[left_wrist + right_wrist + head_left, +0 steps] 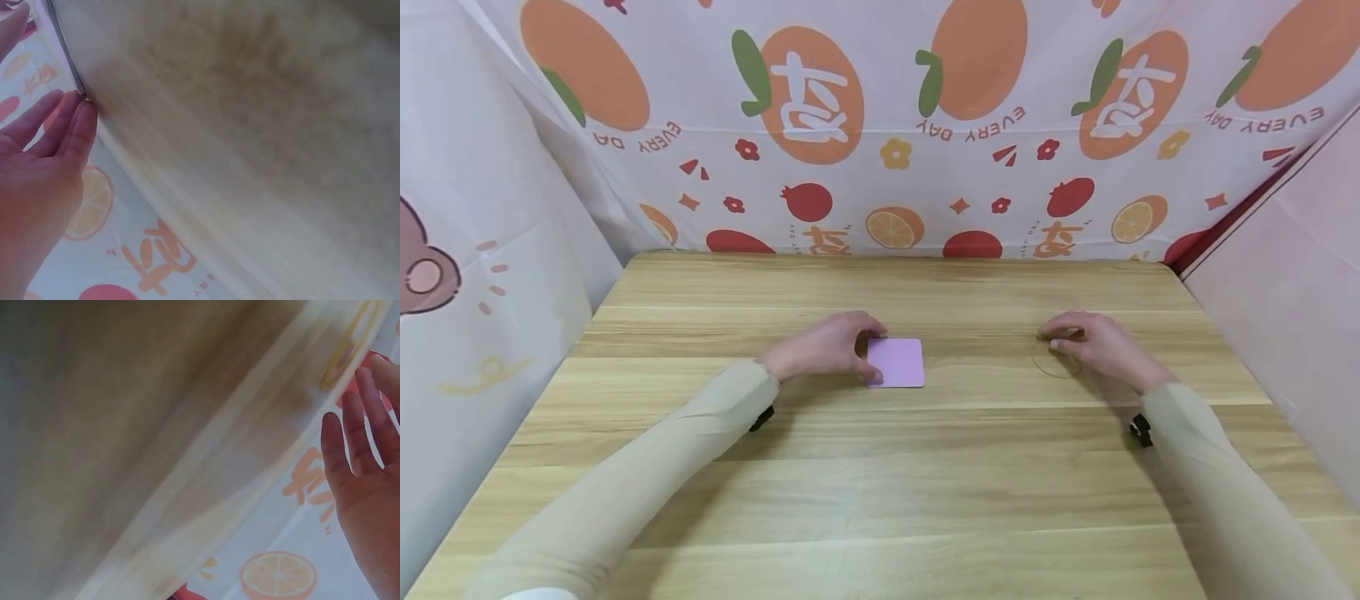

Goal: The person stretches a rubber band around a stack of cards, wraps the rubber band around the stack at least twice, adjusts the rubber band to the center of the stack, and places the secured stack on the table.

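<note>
A thin, flat lilac square (897, 363) with rounded corners lies on the wooden table, looking like a card or pad. My left hand (831, 346) holds it at its left side, thumb at the near corner and fingers at the far one. In the left wrist view, the fingertips of the left hand (44, 162) touch the dark edge of the square (65, 50). To the right, a thin yellowish rubber band (1054, 377) lies in a loop. Just above it is my right hand (1101, 346), fingers loosely bent. The right wrist view shows the band (344, 347) apart from the fingertips.
The wood-grain table (850, 500) reaches back to a white curtain (865, 183) printed with fruit. White cloth (512, 208) hangs along the left side, and a pale panel (1292, 267) stands at the right. A black wrist strap (762, 418) shows below the left sleeve.
</note>
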The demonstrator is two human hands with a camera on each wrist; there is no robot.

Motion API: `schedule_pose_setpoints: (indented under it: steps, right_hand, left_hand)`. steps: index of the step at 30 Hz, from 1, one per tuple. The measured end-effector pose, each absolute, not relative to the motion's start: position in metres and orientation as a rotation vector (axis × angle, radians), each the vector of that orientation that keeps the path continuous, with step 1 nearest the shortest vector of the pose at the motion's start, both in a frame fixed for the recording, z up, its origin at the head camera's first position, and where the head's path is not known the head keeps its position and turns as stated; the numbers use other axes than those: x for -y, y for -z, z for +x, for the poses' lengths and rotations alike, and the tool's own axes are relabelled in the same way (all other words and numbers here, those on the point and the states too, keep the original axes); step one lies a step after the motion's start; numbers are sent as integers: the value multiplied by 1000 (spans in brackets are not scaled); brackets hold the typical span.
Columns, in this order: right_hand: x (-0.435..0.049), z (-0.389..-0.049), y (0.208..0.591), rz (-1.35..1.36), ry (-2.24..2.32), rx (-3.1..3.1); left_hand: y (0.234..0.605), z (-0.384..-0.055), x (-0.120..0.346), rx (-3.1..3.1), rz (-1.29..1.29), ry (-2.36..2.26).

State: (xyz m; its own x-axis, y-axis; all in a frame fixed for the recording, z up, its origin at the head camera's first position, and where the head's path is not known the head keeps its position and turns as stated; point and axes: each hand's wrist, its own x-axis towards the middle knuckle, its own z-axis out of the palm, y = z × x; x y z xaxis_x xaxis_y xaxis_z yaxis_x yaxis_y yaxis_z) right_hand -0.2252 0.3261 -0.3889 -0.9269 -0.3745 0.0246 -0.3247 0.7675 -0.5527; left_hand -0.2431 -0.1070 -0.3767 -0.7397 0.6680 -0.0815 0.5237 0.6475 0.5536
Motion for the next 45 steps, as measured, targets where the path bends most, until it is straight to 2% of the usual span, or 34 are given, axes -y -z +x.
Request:
schedule_pose_setpoints:
  steps: [19, 29, 45]
  right_hand:
    - [-332, -242, 397, -596, 823, -2869]
    - [-333, -246, 402, -573, 816, -2883]
    - [-328, -242, 400, -579, 783, -2864]
  left_hand:
    - [380, -237, 99, -2678, 933, -537]
    - [376, -242, 90, -2599, 805, -548]
    - [378, -237, 90, -2578, 783, -651]
